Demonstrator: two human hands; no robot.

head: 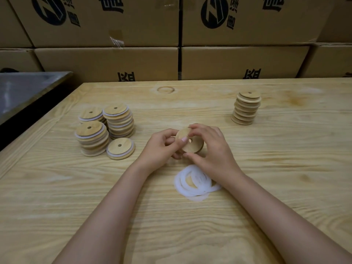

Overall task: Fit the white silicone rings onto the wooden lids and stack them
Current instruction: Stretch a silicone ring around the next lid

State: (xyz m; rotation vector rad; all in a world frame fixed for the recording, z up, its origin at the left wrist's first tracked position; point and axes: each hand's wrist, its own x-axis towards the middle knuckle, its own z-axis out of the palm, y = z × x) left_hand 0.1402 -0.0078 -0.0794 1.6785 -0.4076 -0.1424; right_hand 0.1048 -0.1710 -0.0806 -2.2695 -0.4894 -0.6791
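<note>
Both hands hold one round wooden lid (192,144) with a centre hole, tilted, just above the table's middle. My left hand (162,147) grips its left edge, thumb on the face. My right hand (211,147) pinches its top and lower edge. Whether a ring sits on this lid is hidden by the fingers. A loose pile of white silicone rings (194,182) lies on the table just below my right hand. At the left stand stacks of ringed lids (103,128), with a single ringed lid (120,148) in front. A stack of bare wooden lids (246,107) stands at the far right.
The light wooden table (266,187) fills the view. Cardboard boxes (179,35) form a wall along its far edge. A dark metal surface (24,90) lies beyond the table's left edge.
</note>
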